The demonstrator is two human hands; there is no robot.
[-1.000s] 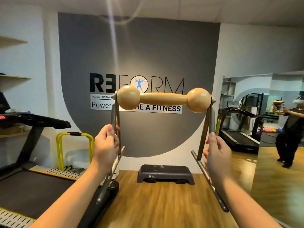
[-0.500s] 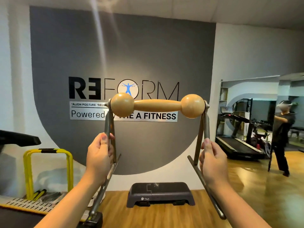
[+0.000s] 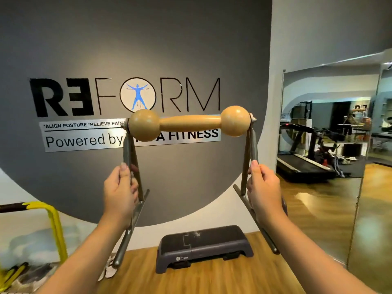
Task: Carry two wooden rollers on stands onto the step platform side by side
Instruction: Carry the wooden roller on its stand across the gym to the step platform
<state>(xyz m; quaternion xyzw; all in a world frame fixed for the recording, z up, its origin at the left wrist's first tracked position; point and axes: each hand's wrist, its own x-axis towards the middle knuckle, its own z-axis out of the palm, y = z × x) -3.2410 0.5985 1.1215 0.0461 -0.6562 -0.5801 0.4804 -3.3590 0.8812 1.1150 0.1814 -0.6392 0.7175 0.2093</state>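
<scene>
The person holds one wooden roller (image 3: pixel 188 123) on its metal stand (image 3: pixel 248 158) up in the air, in the centre of the frame, above and in front of the step platform (image 3: pixel 203 245). The left hand (image 3: pixel 119 194) is closed around the left upright of the stand, and the right hand (image 3: pixel 265 192) is closed around the right upright; the fingers of both are wrapped fully on the metal, thumbs up along the bars. The roller is almost level, a little higher on its right ball.

The step in hand seems to be the carrying of this roller to the platform, which lies on the wooden floor (image 3: pixel 212 279) in the lower centre of the frame and has nothing on its top. To do it well, the person should keep both grips firm and at the same height, so the two foot bars come down flat together. It looks wise to set it toward one side of the platform and not in the middle, because a second roller must stand beside it.

Counted: one roller on stand in view, held; the second one is not visible. One step platform. Two hands, both busy. One yellow rail (image 3: pixel 53 225) at the lower left, one mirror (image 3: pixel 318 209) at the right
</scene>
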